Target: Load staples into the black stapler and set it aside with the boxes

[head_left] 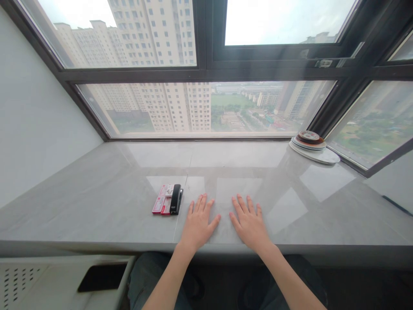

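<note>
My left hand (pixel 199 224) lies flat on the grey marbled sill (pixel 97 206), fingers spread and pointing away from me. To its right, my right hand (pixel 249 221) rests palm down in the same way, also with its fingers apart. Neither hand holds anything. A black stapler (pixel 175 199) sits just left of my left hand, not touching it. Against the stapler's left side are several small red and white boxes (pixel 161 204), which look like staple boxes.
At the far right corner, a stack of plates or round discs (pixel 312 148) stands by the window frame (pixel 200 75). Below the sill on the left, a dark phone-like slab (pixel 102 277) lies on a white perforated surface (pixel 48 288). A white wall (pixel 38 116) bounds the left side.
</note>
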The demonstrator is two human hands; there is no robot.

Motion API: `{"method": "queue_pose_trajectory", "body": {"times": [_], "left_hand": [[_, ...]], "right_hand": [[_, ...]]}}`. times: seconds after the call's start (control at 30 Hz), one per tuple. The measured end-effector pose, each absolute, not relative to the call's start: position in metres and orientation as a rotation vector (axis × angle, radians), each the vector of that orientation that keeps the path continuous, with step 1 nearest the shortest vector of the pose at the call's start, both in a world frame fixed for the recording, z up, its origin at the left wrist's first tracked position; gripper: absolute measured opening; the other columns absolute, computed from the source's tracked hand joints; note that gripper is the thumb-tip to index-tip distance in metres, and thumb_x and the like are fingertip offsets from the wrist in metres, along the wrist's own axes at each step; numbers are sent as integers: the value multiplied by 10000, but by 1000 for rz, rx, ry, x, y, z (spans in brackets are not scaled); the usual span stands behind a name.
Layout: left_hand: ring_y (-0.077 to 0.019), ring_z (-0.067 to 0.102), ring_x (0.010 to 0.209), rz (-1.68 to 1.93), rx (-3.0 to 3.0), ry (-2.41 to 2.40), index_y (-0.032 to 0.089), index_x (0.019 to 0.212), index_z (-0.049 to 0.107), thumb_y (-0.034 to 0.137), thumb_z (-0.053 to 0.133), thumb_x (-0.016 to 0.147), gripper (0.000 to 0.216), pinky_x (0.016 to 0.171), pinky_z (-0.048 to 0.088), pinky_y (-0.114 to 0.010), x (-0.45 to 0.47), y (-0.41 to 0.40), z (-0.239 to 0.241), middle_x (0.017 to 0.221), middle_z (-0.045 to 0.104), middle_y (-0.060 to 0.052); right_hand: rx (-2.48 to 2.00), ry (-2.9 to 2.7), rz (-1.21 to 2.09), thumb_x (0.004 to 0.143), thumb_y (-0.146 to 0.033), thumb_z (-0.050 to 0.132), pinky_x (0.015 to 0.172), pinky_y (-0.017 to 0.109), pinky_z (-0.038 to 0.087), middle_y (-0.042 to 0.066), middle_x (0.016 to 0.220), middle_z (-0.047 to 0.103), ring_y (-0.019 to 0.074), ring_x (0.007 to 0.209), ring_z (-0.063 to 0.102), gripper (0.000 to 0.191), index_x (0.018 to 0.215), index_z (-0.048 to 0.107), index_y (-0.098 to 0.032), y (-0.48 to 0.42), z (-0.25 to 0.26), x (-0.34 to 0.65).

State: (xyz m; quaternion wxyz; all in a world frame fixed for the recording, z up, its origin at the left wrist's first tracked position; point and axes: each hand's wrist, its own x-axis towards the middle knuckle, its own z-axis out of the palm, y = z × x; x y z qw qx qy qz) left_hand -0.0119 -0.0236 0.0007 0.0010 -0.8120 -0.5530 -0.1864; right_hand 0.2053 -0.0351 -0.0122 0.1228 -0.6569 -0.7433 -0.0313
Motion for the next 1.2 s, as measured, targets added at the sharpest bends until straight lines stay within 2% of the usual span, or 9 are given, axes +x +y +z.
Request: {"method": "queue_pose_trajectory", "body": {"times": [0.33, 0.5, 0.77, 1.0, 1.1, 1.2], "left_hand": [[-297, 255, 1532, -626, -2526, -1724, 295, 1486, 437, 483, 509, 1020, 507, 1242, 228, -576, -12, -22, -1, 1636, 336, -82], [-290, 292, 1511, -637, -2522, -1722, 295, 1477, 439, 476, 519, 1018, 500, 1244, 222, -573, -11, -23, 0, 1552, 434, -94], [-301, 330, 1478, -654, -2508, -1729, 294, 1458, 455, 471, 541, 1008, 491, 1233, 245, -560, -11, -23, 0, 1469, 501, -97], [-309, 408, 1406, -660, -2504, -1735, 301, 1452, 472, 461, 532, 1010, 474, 1214, 279, -545, -11, -26, 5, 1434, 517, -93], [-310, 408, 1403, -652, -2502, -1739, 297, 1465, 465, 462, 513, 1016, 481, 1224, 266, -542, -11, -27, 7, 1465, 498, -93], [-316, 340, 1462, -640, -2512, -1723, 308, 1501, 430, 469, 493, 1020, 512, 1241, 222, -561, -11, -30, 6, 1555, 430, -78]], "right_hand": [[-1906, -2152, -116, 1045, -461, 329, 1213, 635, 115, 23, 1682, 283, 356, 1561, 125, 555, 1569, 400, -293, -35, -11, 205], [-1910, -2146, -145, 1041, -444, 347, 1206, 642, 133, 46, 1655, 337, 355, 1551, 140, 537, 1549, 416, -283, -35, -11, 204], [-1909, -2140, -187, 1035, -426, 365, 1203, 628, 157, 69, 1613, 390, 349, 1527, 183, 518, 1529, 430, -285, -34, -12, 202], [-1910, -2128, -141, 1030, -430, 356, 1204, 627, 141, 101, 1575, 425, 346, 1463, 297, 520, 1523, 434, -287, -35, -9, 202], [-1913, -2122, -114, 1026, -431, 348, 1207, 636, 122, 112, 1571, 427, 353, 1464, 296, 526, 1523, 436, -284, -35, -8, 201], [-1908, -2122, -109, 1029, -415, 331, 1214, 641, 101, 108, 1602, 392, 350, 1496, 253, 538, 1545, 413, -286, -36, -8, 200]]}}
